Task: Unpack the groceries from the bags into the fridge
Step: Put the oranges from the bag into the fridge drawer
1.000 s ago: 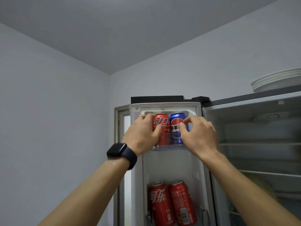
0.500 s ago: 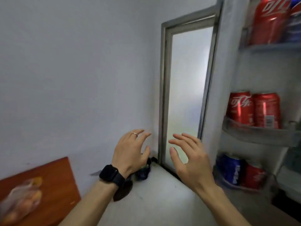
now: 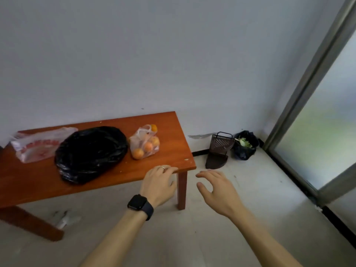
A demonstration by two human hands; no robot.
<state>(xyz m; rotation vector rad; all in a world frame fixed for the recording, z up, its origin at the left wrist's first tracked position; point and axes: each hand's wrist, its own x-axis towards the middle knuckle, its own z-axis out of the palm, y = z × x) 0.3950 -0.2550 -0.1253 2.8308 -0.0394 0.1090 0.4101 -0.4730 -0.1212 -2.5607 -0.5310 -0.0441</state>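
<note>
On a low red-brown wooden table (image 3: pixel 169 132) lie three bags. A clear bag of orange fruit (image 3: pixel 145 144) is nearest the table's right end, a crumpled black plastic bag (image 3: pixel 90 151) lies in the middle, and a clear bag with red print (image 3: pixel 38 145) is at the left. My left hand (image 3: pixel 159 183), with a ring and a black watch, hovers over the table's front right corner, fingers apart and empty. My right hand (image 3: pixel 217 187) is open and empty over the floor to the right of the table. The fridge is out of view.
A dark dustpan (image 3: pixel 218 151) leans on the wall beside a black rubbish bag (image 3: pixel 245 147) with green scraps in the corner. A frosted glass door with a grey frame (image 3: pixel 308 87) fills the right side. A white object (image 3: pixel 65 218) lies under the table.
My hands have left the cans in the fridge door shelf and dropped. The view has swung left and down from the fridge to the table with the bags.
</note>
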